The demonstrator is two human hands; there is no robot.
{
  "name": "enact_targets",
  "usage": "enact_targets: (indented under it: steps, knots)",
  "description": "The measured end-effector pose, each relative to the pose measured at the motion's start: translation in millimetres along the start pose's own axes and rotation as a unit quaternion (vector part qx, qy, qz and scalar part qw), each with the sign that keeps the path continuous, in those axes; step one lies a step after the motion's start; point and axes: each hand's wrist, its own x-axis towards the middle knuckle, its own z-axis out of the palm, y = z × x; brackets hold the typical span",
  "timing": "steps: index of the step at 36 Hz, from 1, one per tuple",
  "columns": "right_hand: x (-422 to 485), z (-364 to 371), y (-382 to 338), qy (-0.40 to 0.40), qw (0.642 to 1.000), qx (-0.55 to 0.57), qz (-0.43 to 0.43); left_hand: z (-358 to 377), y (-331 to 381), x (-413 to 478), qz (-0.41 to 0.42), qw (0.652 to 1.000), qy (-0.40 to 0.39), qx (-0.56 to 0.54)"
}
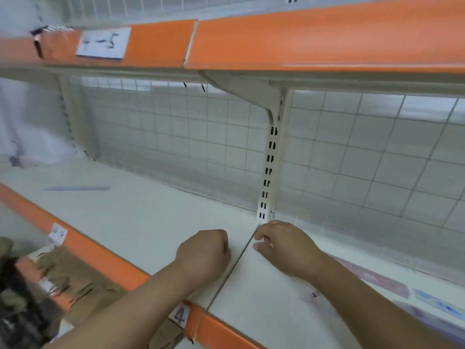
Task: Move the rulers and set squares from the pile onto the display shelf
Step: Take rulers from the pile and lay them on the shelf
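My left hand (203, 250) rests on the white display shelf (141, 222) as a fist, and nothing shows in it. Just right of it, my right hand (284, 245) has its fingers curled. Its thumb and forefinger pinch the end of a thin, bluish ruler (254, 233), seen edge-on along the seam between the two shelf boards. A blue ruler (75, 188) lies flat on the shelf at far left. A pink ruler (372, 278) and a light blue ruler (437, 303) lie on the shelf at right, behind my right forearm.
An upper shelf with an orange front (302, 41) overhangs the work area. A slotted upright (268, 172) and a wire grid back (352, 152) close the rear. Torn brown cardboard (73, 278) lies below the orange shelf lip (105, 258) at lower left.
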Motion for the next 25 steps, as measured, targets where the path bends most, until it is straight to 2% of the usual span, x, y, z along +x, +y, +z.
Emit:
enact_targets:
  steps: [12, 19, 25]
  knots:
    - [70.3, 34.5, -150.1, -0.007, 0.996, 0.024, -0.084, -64.2, -137.5, -34.2, -0.067, 0.997, 0.047, 0.011]
    - [121.3, 79.9, -270.8, -0.011, 0.99, 0.055, -0.133, -112.3, -260.6, -59.7, -0.09, 0.993, 0.066, 0.043]
    - [159.2, 110.5, -345.6, -0.024, 0.985, 0.066, -0.158, -140.0, -338.2, -72.9, -0.123, 0.989, 0.07, 0.032]
